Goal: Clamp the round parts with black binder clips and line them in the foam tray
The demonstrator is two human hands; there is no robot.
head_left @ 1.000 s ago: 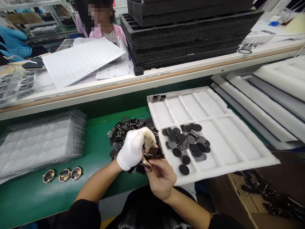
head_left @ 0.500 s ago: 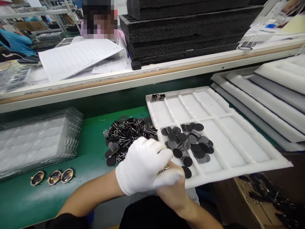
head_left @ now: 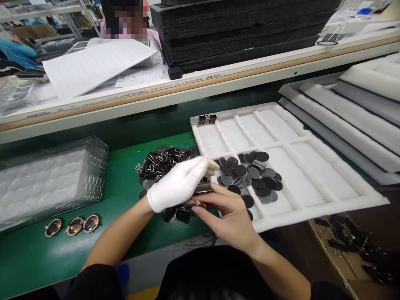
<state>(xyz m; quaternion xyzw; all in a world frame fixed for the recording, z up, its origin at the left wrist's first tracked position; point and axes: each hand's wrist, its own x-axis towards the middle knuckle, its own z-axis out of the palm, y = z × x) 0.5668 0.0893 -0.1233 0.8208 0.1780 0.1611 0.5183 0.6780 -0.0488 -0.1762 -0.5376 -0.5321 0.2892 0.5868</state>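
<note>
My left hand (head_left: pixel 179 183), in a white glove, is closed with its fingers curled over a black binder clip (head_left: pixel 203 188). My bare right hand (head_left: pixel 233 214) pinches a small round piece with a gold glint (head_left: pixel 200 204) just below that clip. Most of the piece is hidden by the fingers. Behind and under the gloved hand lies a heap of black binder clips (head_left: pixel 153 164) with silver wire handles, mixed with dark discs. Several black and grey discs (head_left: pixel 239 171) lie on a white foam tray (head_left: pixel 315 175) to the right of my hands.
Three gold-rimmed round pieces (head_left: pixel 75 226) lie on the green table (head_left: pixel 131 233) at left, before a stack of clear plastic trays (head_left: pixel 93 175). More foam trays (head_left: pixel 350 121) stack at right. A ledge (head_left: pixel 137 100) crosses behind, with black foam blocks and a person beyond.
My hands have shifted: the left glove has lifted off the right hand, which has turned and now shows its thumb and fingers. A binder clip has come into sight between them.
</note>
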